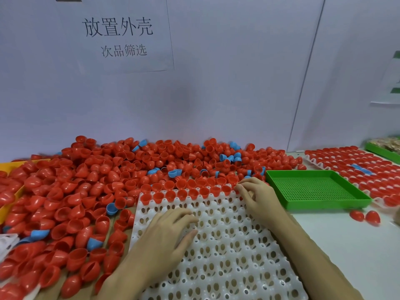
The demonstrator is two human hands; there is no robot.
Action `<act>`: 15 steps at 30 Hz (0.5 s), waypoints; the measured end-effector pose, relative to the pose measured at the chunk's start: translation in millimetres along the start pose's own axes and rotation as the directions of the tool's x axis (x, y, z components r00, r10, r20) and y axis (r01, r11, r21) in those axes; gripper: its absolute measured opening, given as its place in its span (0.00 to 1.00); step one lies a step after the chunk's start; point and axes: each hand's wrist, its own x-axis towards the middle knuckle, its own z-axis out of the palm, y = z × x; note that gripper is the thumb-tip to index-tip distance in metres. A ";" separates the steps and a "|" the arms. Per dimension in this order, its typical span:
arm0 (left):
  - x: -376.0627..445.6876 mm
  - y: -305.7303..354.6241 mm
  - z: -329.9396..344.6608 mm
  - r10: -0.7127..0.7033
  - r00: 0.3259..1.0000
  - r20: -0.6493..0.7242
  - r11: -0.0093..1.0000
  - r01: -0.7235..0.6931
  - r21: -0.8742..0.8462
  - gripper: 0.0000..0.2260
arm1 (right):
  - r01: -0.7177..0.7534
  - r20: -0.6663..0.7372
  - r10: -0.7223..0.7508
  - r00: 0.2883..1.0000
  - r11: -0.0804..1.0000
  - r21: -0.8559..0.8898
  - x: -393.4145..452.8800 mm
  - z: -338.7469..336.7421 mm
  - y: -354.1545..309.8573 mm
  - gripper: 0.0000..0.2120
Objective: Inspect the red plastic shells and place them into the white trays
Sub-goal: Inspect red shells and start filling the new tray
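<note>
A white tray (225, 252) with rows of holes lies in front of me. Its far row holds several red shells (181, 193), open side up. My left hand (171, 230) rests flat on the tray's middle, fingers relaxed, holding nothing. At the tray's far right corner my right hand (255, 195) has its fingers curled at the last cell of that row; whether they pinch a shell is hidden. A big heap of loose red shells (91, 191), with a few blue shells (174, 173) mixed in, covers the table to the left and behind.
An empty green perforated tray (313, 189) sits right of the white tray. Behind it lies a filled white tray of red shells (355, 165). Two loose red shells (365, 216) lie on the table at right. A yellow bin (6, 169) stands far left; a wall rises behind.
</note>
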 end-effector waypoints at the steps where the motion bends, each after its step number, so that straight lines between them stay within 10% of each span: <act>1: -0.1 0.0 -0.1 0.002 1.000 -0.002 1.000 -0.002 -0.003 0.19 | 0.004 -0.012 -0.004 1.000 1.000 0.008 -1.3 -0.8 -0.3 0.11; 15: -0.2 0.3 -1.0 0.006 1.000 -0.009 1.000 -0.006 -0.031 0.16 | 0.104 0.149 -0.076 0.986 0.976 -0.191 94.9 16.6 -32.8 0.21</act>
